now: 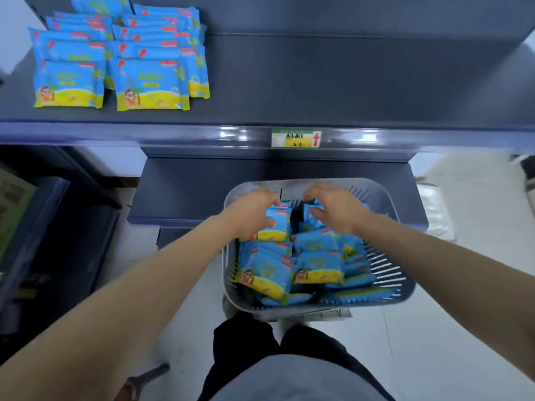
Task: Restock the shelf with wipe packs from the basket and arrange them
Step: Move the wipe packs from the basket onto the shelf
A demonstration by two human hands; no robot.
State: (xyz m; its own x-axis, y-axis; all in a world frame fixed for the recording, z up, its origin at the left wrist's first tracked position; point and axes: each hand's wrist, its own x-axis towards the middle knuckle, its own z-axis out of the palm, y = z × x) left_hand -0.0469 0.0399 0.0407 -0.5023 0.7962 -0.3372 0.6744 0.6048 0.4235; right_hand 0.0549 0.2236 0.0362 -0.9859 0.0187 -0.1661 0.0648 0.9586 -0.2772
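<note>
Risk: we curl left hand [254,211] and right hand [337,208] over loose wipe packs [278,224] in basket [388,287]; grip closure unclear, slick packs may slip.

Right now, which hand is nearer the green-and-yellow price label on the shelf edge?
Right. The right hand is almost directly below the price label; the left hand is below, offset left.

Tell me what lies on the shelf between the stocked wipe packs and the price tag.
Nothing: in the head view the dark shelf is bare from the stocked wipe packs at its left across to the price tag on its front edge.
</note>
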